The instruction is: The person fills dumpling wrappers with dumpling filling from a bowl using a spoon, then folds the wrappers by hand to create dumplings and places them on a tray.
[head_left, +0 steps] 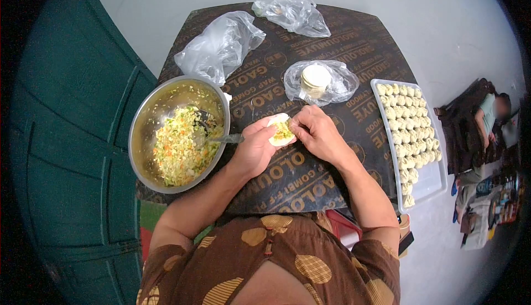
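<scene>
A round dumpling wrapper [275,120] with yellow-green vegetable filling [284,131] on it rests in my left hand [255,149], whose fingers curl around it from the left and below. My right hand [319,134] pinches the wrapper's right edge between thumb and fingertips. Left of my hands stands a steel bowl [138,119] of chopped vegetable filling [180,144]. A spoon [225,138] leans in it, its handle reaching over the rim toward my left hand. Beyond my hands, a stack of round wrappers [316,77] sits on a clear plastic bag [345,83].
To the right, a white tray [426,186] holds several rows of pleated dumplings [406,119]. Two clear plastic bags, one at left [221,45] and one at back [293,13], lie on the dark printed table [265,186]. Another person [487,119] sits at far right.
</scene>
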Demonstrator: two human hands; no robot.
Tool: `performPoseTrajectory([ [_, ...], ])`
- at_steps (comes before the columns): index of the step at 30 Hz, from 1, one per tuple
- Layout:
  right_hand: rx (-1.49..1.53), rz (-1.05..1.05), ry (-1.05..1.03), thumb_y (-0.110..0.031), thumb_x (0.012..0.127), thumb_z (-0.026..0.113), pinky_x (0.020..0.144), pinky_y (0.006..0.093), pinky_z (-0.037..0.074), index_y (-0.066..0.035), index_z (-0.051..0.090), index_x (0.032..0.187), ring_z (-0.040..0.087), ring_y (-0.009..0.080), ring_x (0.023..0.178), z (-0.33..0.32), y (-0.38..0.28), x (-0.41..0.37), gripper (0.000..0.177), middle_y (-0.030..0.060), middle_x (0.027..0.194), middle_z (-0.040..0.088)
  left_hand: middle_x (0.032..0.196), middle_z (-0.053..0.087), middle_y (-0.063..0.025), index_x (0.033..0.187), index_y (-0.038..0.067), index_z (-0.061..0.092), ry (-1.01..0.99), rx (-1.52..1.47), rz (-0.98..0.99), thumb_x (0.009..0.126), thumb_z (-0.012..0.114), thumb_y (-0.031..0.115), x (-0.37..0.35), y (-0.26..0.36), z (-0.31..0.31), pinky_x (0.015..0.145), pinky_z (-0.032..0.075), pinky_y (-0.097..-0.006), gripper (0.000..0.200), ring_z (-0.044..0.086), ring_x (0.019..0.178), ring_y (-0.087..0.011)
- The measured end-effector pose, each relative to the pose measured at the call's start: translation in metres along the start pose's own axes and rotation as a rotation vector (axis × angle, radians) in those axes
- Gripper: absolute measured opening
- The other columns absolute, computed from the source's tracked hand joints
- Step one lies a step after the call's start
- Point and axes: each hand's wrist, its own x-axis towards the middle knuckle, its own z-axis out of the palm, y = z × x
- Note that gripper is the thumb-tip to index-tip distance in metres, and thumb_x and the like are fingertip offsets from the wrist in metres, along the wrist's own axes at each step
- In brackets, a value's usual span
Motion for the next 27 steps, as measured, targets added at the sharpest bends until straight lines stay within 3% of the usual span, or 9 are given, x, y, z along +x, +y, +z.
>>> performPoseTrajectory([
  [14, 0.008, 0.036, -0.009, -0.01, 0.079, 0.067, 0.074, 0.0397, 0.046, 0.0, 0.06, 0.082, 0.057, 0.0331, 0.082, 0.0, -0.003, -0.002, 0.013, 0.0148, 0.081, 0.059, 0.117, 0.057, -0.0162, 0.121, -0.006, 0.048, 0.041, -0.033, 0.04, 0.095, 0.044, 0.005, 0.007, -0.002, -0.006, 0.096, 0.046, -0.0393, 0.029, 0.058, 0.108, -0.0255],
  [18, -0.015, 0.038, -0.019, -0.009, 0.079, 0.067, 0.074, 0.0393, 0.046, 0.0, 0.06, 0.083, 0.057, 0.0328, 0.082, 0.004, -0.003, -0.002, 0.013, 0.0147, 0.082, 0.06, 0.118, 0.057, -0.0176, 0.122, -0.008, 0.047, 0.031, -0.022, 0.052, 0.094, 0.046, 0.004, 0.009, -0.003, -0.005, 0.099, 0.045, -0.0426, 0.031, 0.058, 0.109, -0.0264],
  [25, 0.044, 0.119, 0.001, -0.007, 0.082, 0.067, 0.072, 0.0345, 0.048, 0.001, 0.061, 0.086, 0.061, 0.0238, 0.078, 0.002, -0.001, -0.003, 0.011, 0.0132, 0.079, 0.061, 0.113, 0.055, -0.0192, 0.117, -0.01, 0.045, 0.037, -0.022, 0.031, 0.093, 0.042, 0.0, 0.012, -0.003, 0.002, 0.092, 0.052, -0.0433, 0.027, 0.06, 0.104, -0.0281],
  [27, 0.216, 0.264, -0.029, -0.009, 0.083, 0.068, 0.07, 0.0323, 0.048, 0.002, 0.061, 0.086, 0.06, 0.0177, 0.076, 0.002, 0.002, -0.003, 0.014, 0.0107, 0.077, 0.061, 0.112, 0.056, -0.0195, 0.116, -0.011, 0.046, 0.043, -0.022, 0.026, 0.092, 0.042, 0.0, 0.013, -0.004, 0.005, 0.092, 0.052, -0.0436, 0.026, 0.06, 0.103, -0.0284],
])
